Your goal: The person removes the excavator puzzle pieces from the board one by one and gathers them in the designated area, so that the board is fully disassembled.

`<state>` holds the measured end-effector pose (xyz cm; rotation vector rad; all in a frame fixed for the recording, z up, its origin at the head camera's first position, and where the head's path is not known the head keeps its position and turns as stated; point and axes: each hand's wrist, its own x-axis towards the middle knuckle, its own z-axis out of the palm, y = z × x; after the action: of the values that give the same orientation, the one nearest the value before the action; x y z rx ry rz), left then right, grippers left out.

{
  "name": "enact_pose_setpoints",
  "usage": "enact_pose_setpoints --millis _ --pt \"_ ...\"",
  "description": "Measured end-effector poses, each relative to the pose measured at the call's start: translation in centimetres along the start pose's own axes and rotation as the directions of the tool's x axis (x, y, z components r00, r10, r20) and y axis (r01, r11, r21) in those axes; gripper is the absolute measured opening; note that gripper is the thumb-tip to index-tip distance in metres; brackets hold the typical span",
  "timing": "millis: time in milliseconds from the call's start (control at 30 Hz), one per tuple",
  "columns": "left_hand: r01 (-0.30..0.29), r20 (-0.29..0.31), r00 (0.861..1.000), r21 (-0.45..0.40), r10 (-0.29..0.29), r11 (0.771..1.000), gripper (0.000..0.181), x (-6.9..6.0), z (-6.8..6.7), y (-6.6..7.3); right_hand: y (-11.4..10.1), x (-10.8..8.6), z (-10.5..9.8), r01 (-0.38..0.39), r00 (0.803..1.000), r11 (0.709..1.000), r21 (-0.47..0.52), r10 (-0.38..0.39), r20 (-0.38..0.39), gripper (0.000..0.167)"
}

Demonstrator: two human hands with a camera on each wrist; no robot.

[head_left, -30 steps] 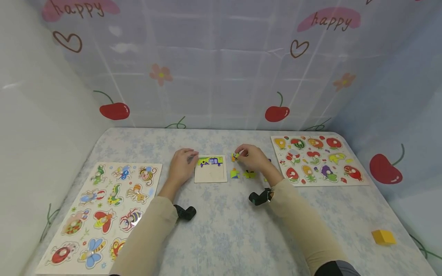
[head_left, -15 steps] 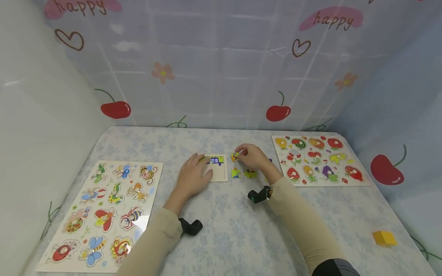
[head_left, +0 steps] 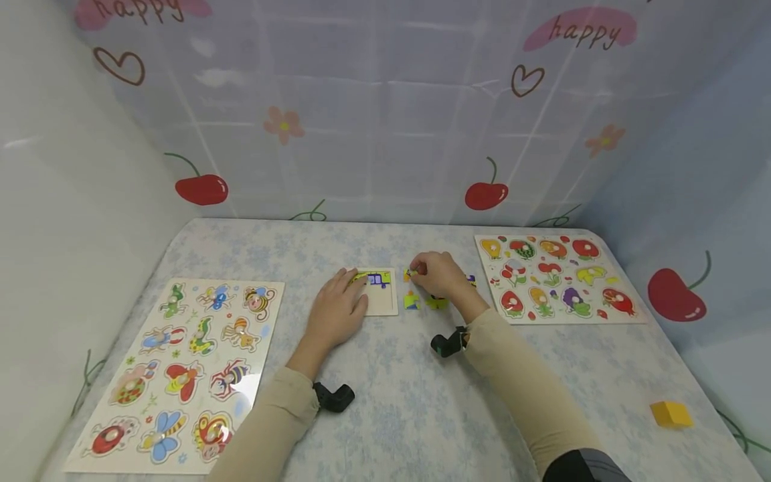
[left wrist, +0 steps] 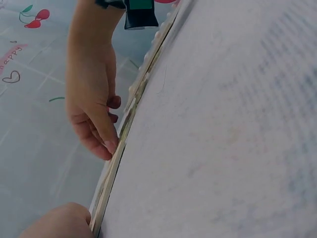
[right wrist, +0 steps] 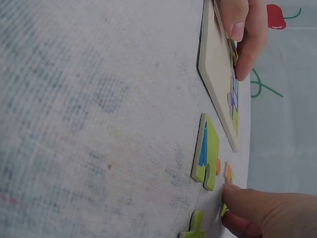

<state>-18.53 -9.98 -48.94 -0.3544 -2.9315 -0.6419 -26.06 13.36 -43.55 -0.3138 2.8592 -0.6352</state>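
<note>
A small wooden puzzle board (head_left: 381, 306) lies at the middle of the table, with joined pieces showing a purple vehicle (head_left: 377, 279) along its far side. My left hand (head_left: 334, 309) rests on the board's left part, fingers nearly straight and covering some of the picture. Just right of the board, my right hand (head_left: 440, 274) pinches a yellow-and-orange puzzle piece (right wrist: 228, 173) between thumb and finger, low at the tabletop. Nearer to me lie a green-and-blue puzzle piece (right wrist: 210, 148) and a green puzzle piece (head_left: 437, 303), the latter partly under the right hand.
A large insect puzzle board (head_left: 193, 335) lies on the left, and a fruit puzzle board (head_left: 557, 288) at the back right. A yellow block (head_left: 671, 414) sits near the right edge. Another purple-and-yellow piece (head_left: 472, 280) shows behind my right wrist. A printed curtain (head_left: 385, 134) backs the table.
My left hand has moved from the board's left edge rightward onto its face, then stayed there. My right hand stays at the same piece, with little movement.
</note>
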Motion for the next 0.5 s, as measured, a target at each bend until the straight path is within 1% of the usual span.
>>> enact_pose_setpoints --millis 100,200,333,400,500 --pt "0.001 -0.005 1.0 -0.003 -0.001 1.0 0.05 -0.1 0.0 0.0 -0.4 -0.2 0.0 0.014 1.0 1.0 -0.023 -0.015 -0.015 0.019" --pt "-0.001 -0.015 1.0 0.001 0.001 1.0 0.049 -0.1 0.0 0.0 -0.9 -0.3 0.0 0.06 0.998 0.998 -0.002 -0.06 -0.016 0.023" --pt "-0.01 -0.029 1.0 0.01 0.011 1.0 0.048 0.0 0.1 0.0 -2.0 -0.4 0.3 0.155 0.987 0.987 0.041 -0.157 0.045 0.031" --pt "-0.017 -0.036 0.999 0.009 0.018 1.0 0.047 0.0 0.0 0.0 -2.6 -0.4 0.5 0.197 0.977 0.98 0.016 -0.197 0.085 0.035" --pt "-0.027 -0.043 0.999 0.007 0.028 1.0 0.046 0.0 0.0 0.0 -3.5 -0.6 0.9 0.212 0.971 0.975 -0.058 -0.204 0.121 0.038"
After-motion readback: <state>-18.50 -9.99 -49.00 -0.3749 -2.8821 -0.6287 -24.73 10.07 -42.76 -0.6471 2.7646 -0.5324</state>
